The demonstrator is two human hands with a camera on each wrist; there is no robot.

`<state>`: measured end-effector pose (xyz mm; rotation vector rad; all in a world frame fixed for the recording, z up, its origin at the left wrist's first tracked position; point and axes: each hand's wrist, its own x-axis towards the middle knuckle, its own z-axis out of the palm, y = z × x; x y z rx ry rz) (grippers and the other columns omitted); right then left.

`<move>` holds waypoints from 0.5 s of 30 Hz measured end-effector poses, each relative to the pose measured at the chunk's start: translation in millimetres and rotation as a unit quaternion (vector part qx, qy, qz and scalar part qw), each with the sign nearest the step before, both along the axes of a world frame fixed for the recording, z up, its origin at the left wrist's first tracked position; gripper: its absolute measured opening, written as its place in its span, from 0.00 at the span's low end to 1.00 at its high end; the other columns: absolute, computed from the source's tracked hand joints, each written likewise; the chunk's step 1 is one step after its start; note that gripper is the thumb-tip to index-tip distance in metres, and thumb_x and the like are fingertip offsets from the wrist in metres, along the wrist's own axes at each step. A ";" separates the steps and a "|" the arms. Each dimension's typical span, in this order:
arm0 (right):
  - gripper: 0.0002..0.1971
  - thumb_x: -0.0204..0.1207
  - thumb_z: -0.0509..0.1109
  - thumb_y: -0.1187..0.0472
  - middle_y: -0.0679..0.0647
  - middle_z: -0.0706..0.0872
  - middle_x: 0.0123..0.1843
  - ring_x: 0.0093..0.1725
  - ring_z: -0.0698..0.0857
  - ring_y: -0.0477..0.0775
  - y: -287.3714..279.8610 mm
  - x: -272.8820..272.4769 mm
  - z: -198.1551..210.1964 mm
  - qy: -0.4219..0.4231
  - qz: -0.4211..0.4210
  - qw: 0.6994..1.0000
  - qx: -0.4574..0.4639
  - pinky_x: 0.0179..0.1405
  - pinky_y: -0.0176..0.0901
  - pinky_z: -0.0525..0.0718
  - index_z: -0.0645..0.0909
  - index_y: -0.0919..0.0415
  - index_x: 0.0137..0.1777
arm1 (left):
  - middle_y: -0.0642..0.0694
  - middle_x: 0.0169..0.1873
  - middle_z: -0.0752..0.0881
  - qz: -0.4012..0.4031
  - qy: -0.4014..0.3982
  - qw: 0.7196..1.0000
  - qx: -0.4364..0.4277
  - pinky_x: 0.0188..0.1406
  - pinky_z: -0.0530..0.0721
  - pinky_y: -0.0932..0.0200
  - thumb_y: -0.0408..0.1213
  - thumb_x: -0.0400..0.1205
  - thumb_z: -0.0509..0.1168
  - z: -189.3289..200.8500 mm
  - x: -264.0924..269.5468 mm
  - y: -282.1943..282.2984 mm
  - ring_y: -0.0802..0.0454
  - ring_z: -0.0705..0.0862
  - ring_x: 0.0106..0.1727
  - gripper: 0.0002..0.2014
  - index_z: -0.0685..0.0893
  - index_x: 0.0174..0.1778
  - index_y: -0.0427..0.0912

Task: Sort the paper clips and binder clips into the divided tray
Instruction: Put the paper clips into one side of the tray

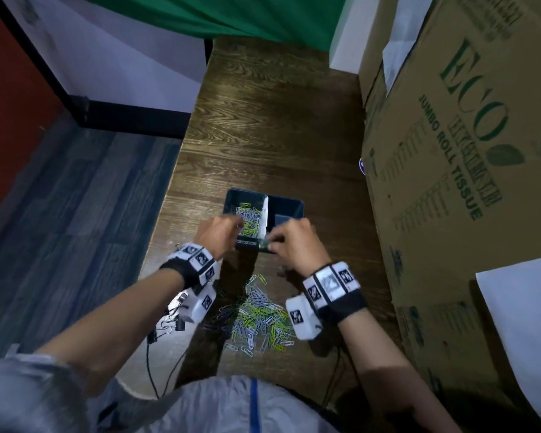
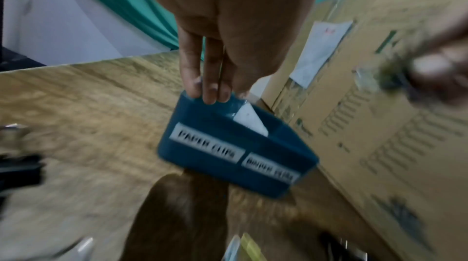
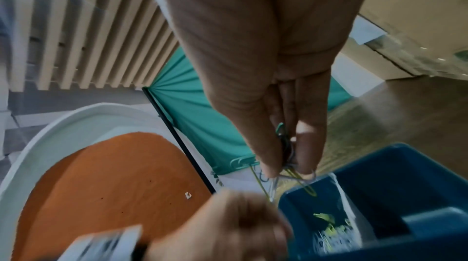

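Observation:
A blue divided tray (image 1: 289, 201) stands on the wooden table, with a white divider (image 1: 265, 214) down its middle. Its front wall (image 2: 278, 145) bears the labels PAPER CLIPS and BINDER CLIPS. Green and pale paper clips (image 1: 249, 218) lie in the left compartment. My right hand (image 1: 270, 242) pinches a small bunch of paper clips (image 3: 288, 165) between thumb and fingers above the tray's near edge (image 3: 367, 161). My left hand (image 1: 236, 225) hovers over the left compartment, its straight fingers (image 2: 210, 93) by the tray's rim, holding nothing that I can see.
A loose pile of paper clips (image 1: 260, 314) lies on the table (image 1: 263, 120) between my wrists. Black binder clips (image 1: 169, 323) sit near the table's left edge. A big cardboard box (image 1: 450, 151) walls off the right side. A blue block (image 3: 435, 223) occupies the right compartment.

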<state>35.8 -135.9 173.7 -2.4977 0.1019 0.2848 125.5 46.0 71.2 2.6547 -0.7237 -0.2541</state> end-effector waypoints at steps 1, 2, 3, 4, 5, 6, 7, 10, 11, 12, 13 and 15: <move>0.06 0.76 0.78 0.64 0.52 0.92 0.48 0.47 0.87 0.46 1.6 14.1 1.5 -0.015 -0.003 1.000 -0.003 0.62 0.47 0.85 0.92 0.57 0.52 | 0.53 0.36 0.82 -0.004 0.009 1.000 0.012 0.25 0.68 0.74 0.31 0.81 0.67 -6.0 -12.0 4.7 0.57 0.79 0.30 0.08 0.81 0.48 0.51; 0.06 0.75 0.79 0.63 0.54 0.93 0.50 0.51 0.89 0.52 4.0 27.8 0.7 -0.029 -0.006 0.999 -0.012 0.62 0.50 0.86 0.92 0.56 0.51 | 0.51 0.38 0.83 -0.012 0.024 0.999 0.022 0.27 0.69 0.74 0.30 0.80 0.67 -12.2 -24.5 9.6 0.55 0.81 0.32 0.09 0.82 0.51 0.49; 0.06 0.75 0.79 0.63 0.55 0.93 0.51 0.52 0.90 0.54 7.4 40.1 0.2 -0.047 -0.007 0.999 -0.019 0.60 0.52 0.87 0.92 0.55 0.51 | 0.48 0.43 0.85 -0.021 0.042 0.998 0.032 0.32 0.73 0.70 0.30 0.80 0.67 -19.2 -36.2 14.3 0.52 0.83 0.37 0.11 0.81 0.56 0.47; 0.07 0.74 0.79 0.62 0.56 0.93 0.50 0.52 0.90 0.56 10.8 50.6 -2.9 -0.062 -0.005 0.998 -0.027 0.57 0.54 0.88 0.92 0.54 0.52 | 0.45 0.50 0.85 -0.023 0.065 0.997 0.046 0.38 0.75 0.67 0.32 0.80 0.67 -27.0 -47.8 18.9 0.49 0.84 0.43 0.15 0.80 0.61 0.45; 0.09 0.73 0.80 0.61 0.56 0.93 0.51 0.52 0.90 0.58 14.3 59.6 -4.6 -0.077 -0.003 0.996 -0.038 0.55 0.55 0.89 0.91 0.53 0.54 | 0.43 0.56 0.83 -0.023 0.087 0.994 0.063 0.43 0.78 0.63 0.34 0.79 0.68 -34.2 -59.1 22.9 0.47 0.84 0.49 0.20 0.76 0.67 0.45; 0.12 0.73 0.80 0.61 0.57 0.92 0.52 0.53 0.90 0.60 16.5 65.8 -9.5 -0.088 0.001 0.995 -0.054 0.54 0.55 0.89 0.90 0.52 0.57 | 0.42 0.62 0.79 -0.022 0.110 0.990 0.089 0.48 0.80 0.58 0.38 0.79 0.69 -42.1 -69.5 25.9 0.45 0.82 0.56 0.25 0.72 0.72 0.45; 0.15 0.73 0.79 0.61 0.58 0.92 0.53 0.54 0.89 0.61 18.2 69.2 -15.6 -0.094 0.004 0.993 -0.067 0.54 0.55 0.88 0.89 0.52 0.60 | 0.41 0.66 0.76 -0.020 0.125 0.985 0.116 0.52 0.82 0.53 0.44 0.79 0.68 -49.1 -79.1 27.5 0.44 0.79 0.61 0.29 0.67 0.76 0.45; 0.14 0.74 0.77 0.63 0.58 0.91 0.52 0.51 0.89 0.60 21.9 59.1 -41.9 -0.113 0.020 0.991 -0.067 0.53 0.53 0.89 0.89 0.55 0.60 | 0.41 0.72 0.70 -0.008 0.159 0.975 0.157 0.56 0.84 0.45 0.59 0.83 0.58 -64.2 -103.0 26.5 0.43 0.73 0.69 0.34 0.57 0.80 0.46; 0.12 0.75 0.76 0.65 0.58 0.91 0.50 0.49 0.89 0.58 24.1 50.4 -54.7 -0.103 0.035 0.992 -0.064 0.52 0.50 0.89 0.90 0.56 0.57 | 0.41 0.74 0.68 -0.007 0.168 0.973 0.157 0.58 0.83 0.44 0.60 0.82 0.56 -67.9 -110.2 26.0 0.43 0.71 0.71 0.35 0.55 0.81 0.47; 0.10 0.75 0.75 0.66 0.57 0.91 0.48 0.46 0.90 0.57 26.8 40.1 -72.6 -0.082 0.052 0.993 -0.068 0.51 0.48 0.89 0.90 0.56 0.54 | 0.41 0.76 0.65 -0.009 0.171 0.973 0.156 0.60 0.83 0.43 0.62 0.82 0.55 -71.3 -117.2 26.2 0.42 0.69 0.72 0.37 0.53 0.81 0.48; 0.10 0.75 0.74 0.67 0.56 0.91 0.48 0.45 0.90 0.56 28.6 28.9 -89.8 -0.050 0.066 0.994 -0.073 0.50 0.49 0.90 0.90 0.55 0.53 | 0.41 0.78 0.62 -0.018 0.164 0.974 0.158 0.61 0.82 0.43 0.64 0.81 0.55 -74.0 -123.9 26.4 0.41 0.67 0.74 0.38 0.51 0.82 0.48; 0.19 0.73 0.78 0.62 0.57 0.88 0.60 0.57 0.88 0.58 30.0 4.4 -120.0 0.071 0.070 0.992 -0.072 0.55 0.53 0.90 0.86 0.50 0.64 | 0.41 0.81 0.57 -0.047 0.142 0.974 0.173 0.63 0.81 0.42 0.67 0.80 0.54 -79.1 -135.2 27.4 0.40 0.64 0.76 0.41 0.48 0.83 0.49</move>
